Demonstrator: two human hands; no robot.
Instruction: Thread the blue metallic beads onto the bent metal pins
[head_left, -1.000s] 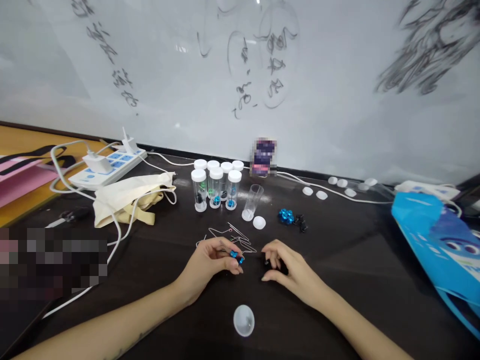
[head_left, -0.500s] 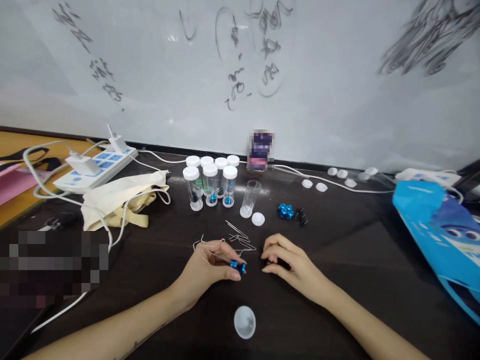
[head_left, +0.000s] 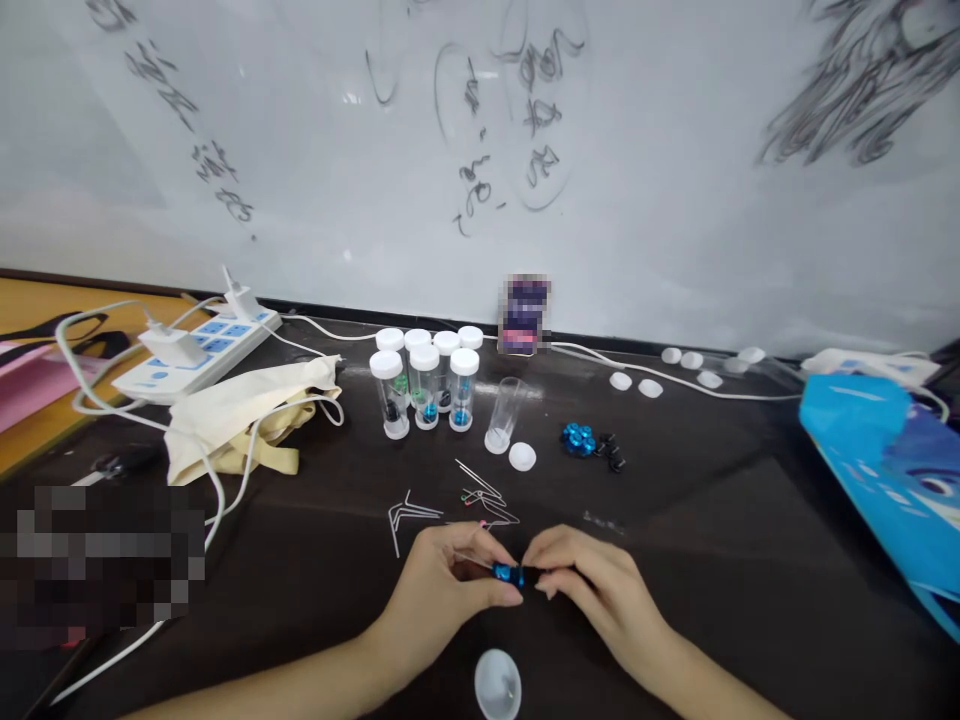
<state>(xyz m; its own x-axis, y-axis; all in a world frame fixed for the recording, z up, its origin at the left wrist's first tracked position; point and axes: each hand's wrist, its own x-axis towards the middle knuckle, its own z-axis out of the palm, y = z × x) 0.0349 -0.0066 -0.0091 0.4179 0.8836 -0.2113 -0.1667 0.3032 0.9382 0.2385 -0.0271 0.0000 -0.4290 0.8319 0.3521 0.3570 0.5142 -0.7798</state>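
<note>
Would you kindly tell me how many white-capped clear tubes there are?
7 white-capped clear cylindrical tubes, left of picture centre: three in front, four behind them, partly hidden.

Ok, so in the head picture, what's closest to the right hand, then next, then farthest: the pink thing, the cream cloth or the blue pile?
1. Blue pile: ahead of the right hand.
2. Cream cloth: well over to the left.
3. Pink thing: farthest, at the left edge.
</note>
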